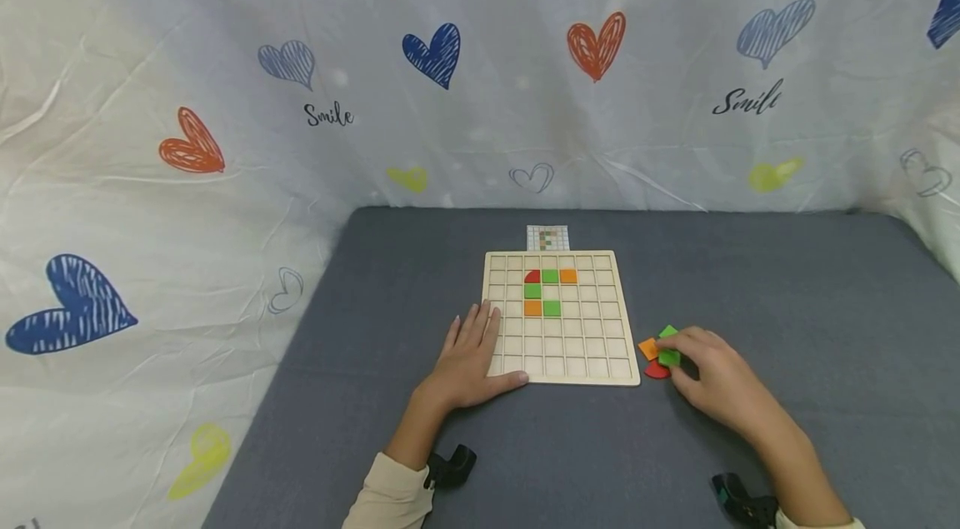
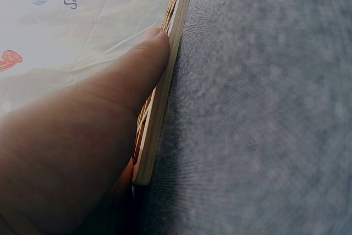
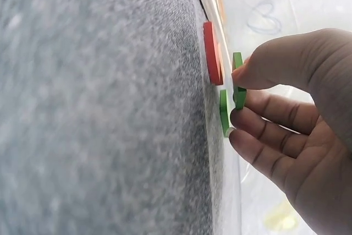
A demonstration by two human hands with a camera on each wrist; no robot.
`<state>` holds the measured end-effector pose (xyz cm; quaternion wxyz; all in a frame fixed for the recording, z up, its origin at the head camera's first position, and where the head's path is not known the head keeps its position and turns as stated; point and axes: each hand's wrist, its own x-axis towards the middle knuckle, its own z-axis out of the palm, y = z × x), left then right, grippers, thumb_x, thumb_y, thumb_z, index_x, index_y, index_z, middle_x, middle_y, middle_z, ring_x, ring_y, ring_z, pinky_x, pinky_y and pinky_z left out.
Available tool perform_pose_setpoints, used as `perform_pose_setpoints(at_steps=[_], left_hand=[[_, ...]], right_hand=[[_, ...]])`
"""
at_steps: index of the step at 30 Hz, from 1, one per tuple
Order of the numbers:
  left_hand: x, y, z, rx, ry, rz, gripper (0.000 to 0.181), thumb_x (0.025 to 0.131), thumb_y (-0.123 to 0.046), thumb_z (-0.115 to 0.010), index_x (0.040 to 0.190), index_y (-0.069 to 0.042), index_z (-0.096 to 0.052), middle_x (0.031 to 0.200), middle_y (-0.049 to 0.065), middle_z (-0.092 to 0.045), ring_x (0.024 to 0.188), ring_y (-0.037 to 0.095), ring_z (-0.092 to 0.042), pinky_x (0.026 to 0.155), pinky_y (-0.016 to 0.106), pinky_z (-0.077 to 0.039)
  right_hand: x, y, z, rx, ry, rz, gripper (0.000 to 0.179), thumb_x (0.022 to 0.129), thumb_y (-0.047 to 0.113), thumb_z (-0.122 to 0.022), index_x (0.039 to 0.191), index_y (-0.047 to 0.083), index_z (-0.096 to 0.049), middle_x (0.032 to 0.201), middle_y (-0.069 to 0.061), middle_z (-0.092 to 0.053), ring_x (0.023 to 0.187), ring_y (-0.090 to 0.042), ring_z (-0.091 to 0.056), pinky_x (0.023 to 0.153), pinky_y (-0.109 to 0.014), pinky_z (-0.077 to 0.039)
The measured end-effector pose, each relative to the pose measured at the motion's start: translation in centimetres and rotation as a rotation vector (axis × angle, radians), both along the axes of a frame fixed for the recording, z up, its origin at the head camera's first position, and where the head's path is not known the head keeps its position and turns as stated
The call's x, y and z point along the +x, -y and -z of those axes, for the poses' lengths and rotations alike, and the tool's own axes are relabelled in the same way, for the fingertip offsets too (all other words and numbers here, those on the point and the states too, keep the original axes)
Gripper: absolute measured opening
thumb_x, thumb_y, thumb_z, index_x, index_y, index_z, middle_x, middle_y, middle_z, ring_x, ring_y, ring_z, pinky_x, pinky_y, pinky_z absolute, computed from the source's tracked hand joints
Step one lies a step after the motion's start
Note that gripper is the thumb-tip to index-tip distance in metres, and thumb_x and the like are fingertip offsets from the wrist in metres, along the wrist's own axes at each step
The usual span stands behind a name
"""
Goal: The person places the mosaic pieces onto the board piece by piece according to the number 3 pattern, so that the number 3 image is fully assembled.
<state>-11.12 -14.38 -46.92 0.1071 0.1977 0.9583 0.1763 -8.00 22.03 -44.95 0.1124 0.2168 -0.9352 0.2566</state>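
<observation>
A square wooden grid board (image 1: 585, 346) lies on the table, with red, green and orange tiles set in several of its upper cells. My left hand (image 1: 467, 358) rests on the board's left side with straight fingers; its thumb lies along the near edge, as the left wrist view also shows. To the right of the board, my right hand (image 1: 723, 379) pinches a green square tile (image 3: 238, 81) between thumb and fingers. Beneath and beside it are a red rounded tile (image 1: 657, 371), an orange tile (image 1: 648, 348) and another green tile (image 1: 667, 331).
A small printed pattern card (image 1: 547, 237) lies against the board's far edge. Dark grey cloth covers the table (image 1: 405, 287). A pale curtain (image 1: 510, 121) printed with hearts hangs behind and to the left.
</observation>
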Motion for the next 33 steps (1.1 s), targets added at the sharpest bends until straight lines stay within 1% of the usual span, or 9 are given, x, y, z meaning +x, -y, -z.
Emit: perform_pose_setpoints(at_steps=[5, 10, 15, 17, 21, 24, 27, 30, 33], left_hand=[[0.0, 0.0, -0.2, 0.000, 0.004, 0.002, 0.108, 0.089, -0.073, -0.053, 0.161, -0.006, -0.008, 0.168, 0.009, 0.000, 0.153, 0.025, 0.003, 0.119, 0.050, 0.001], [0.0, -0.1, -0.2, -0.012, 0.005, -0.001, 0.108, 0.089, -0.073, -0.053, 0.161, -0.006, -0.007, 0.168, 0.009, 0.000, 0.153, 0.025, 0.003, 0.120, 0.050, 0.001], [0.0, -0.1, -0.2, -0.014, 0.007, -0.001, 0.108, 0.089, -0.073, -0.053, 0.161, -0.006, -0.007, 0.168, 0.009, 0.001, 0.153, 0.025, 0.003, 0.119, 0.050, 0.001], [-0.1, -0.1, -0.2, -0.013, 0.008, 0.000, 0.108, 0.089, -0.073, -0.053, 0.161, -0.006, -0.007, 0.168, 0.009, 0.001, 0.153, 0.025, 0.003, 0.119, 0.050, 0.001], [-0.1, -0.1, -0.1, -0.015, 0.005, 0.000, 0.108, 0.089, -0.073, -0.053, 0.161, -0.007, -0.007, 0.168, 0.009, 0.001, 0.153, 0.025, 0.004, 0.119, 0.050, 0.002], [-0.1, 0.0, -0.1, -0.011, 0.005, -0.001, 0.108, 0.089, -0.073, -0.053, 0.161, -0.007, -0.007, 0.168, 0.009, 0.001, 0.153, 0.025, 0.003, 0.119, 0.050, 0.002], [0.0, 0.0, -0.2, -0.008, 0.005, -0.002, 0.108, 0.089, -0.073, -0.054, 0.161, -0.006, -0.007, 0.168, 0.009, 0.001, 0.153, 0.025, 0.003, 0.119, 0.050, 0.001], [0.0, 0.0, -0.1, -0.008, 0.003, -0.001, 0.108, 0.089, -0.073, -0.054, 0.161, -0.006, -0.008, 0.168, 0.009, 0.000, 0.153, 0.024, 0.003, 0.120, 0.050, 0.001], [-0.1, 0.0, 0.0, -0.014, -0.001, 0.000, 0.108, 0.089, -0.073, -0.053, 0.161, -0.006, -0.007, 0.168, 0.008, 0.001, 0.153, 0.024, 0.004, 0.120, 0.050, 0.001]], right_hand=[[-0.4, 0.5, -0.2, 0.003, -0.032, -0.023, 0.036, 0.071, -0.009, -0.079, 0.104, 0.005, -0.075, 0.096, -0.004, -0.066, 0.089, -0.027, -0.062, 0.074, -0.049, -0.052], [-0.9, 1.4, -0.4, -0.001, -0.041, -0.048, 0.034, 0.073, -0.009, -0.079, 0.104, 0.005, -0.074, 0.097, -0.003, -0.066, 0.090, -0.025, -0.062, 0.075, -0.048, -0.052], [-1.6, 2.4, -0.9, 0.003, -0.044, -0.081, 0.034, 0.075, -0.009, -0.079, 0.106, 0.003, -0.074, 0.098, -0.003, -0.066, 0.083, -0.019, -0.058, 0.070, -0.042, -0.050], [-1.8, 2.8, -1.0, 0.005, -0.033, -0.094, 0.033, 0.076, -0.009, -0.078, 0.107, 0.003, -0.073, 0.099, -0.004, -0.066, 0.083, -0.020, -0.058, 0.070, -0.042, -0.050], [-2.2, 3.7, -1.2, 0.013, -0.008, -0.119, 0.031, 0.080, -0.007, -0.077, 0.109, 0.003, -0.073, 0.103, -0.006, -0.066, 0.093, -0.024, -0.061, 0.077, -0.046, -0.052], [-2.6, 4.4, -1.3, 0.012, 0.009, -0.139, 0.030, 0.081, -0.005, -0.077, 0.110, 0.003, -0.073, 0.102, -0.005, -0.066, 0.086, -0.021, -0.058, 0.072, -0.041, -0.050], [-2.9, 5.1, -1.3, 0.004, 0.028, -0.152, 0.028, 0.082, -0.004, -0.076, 0.109, 0.003, -0.073, 0.101, -0.005, -0.066, 0.083, -0.018, -0.055, 0.071, -0.040, -0.048], [-3.3, 5.9, -1.2, 0.002, 0.049, -0.162, 0.026, 0.083, -0.004, -0.075, 0.108, 0.003, -0.073, 0.102, -0.005, -0.067, 0.090, -0.021, -0.060, 0.077, -0.043, -0.051], [-3.6, 6.5, -1.1, -0.012, 0.043, -0.179, 0.026, 0.082, -0.004, -0.075, 0.107, 0.003, -0.074, 0.103, -0.005, -0.067, 0.096, -0.024, -0.062, 0.082, -0.046, -0.052]])
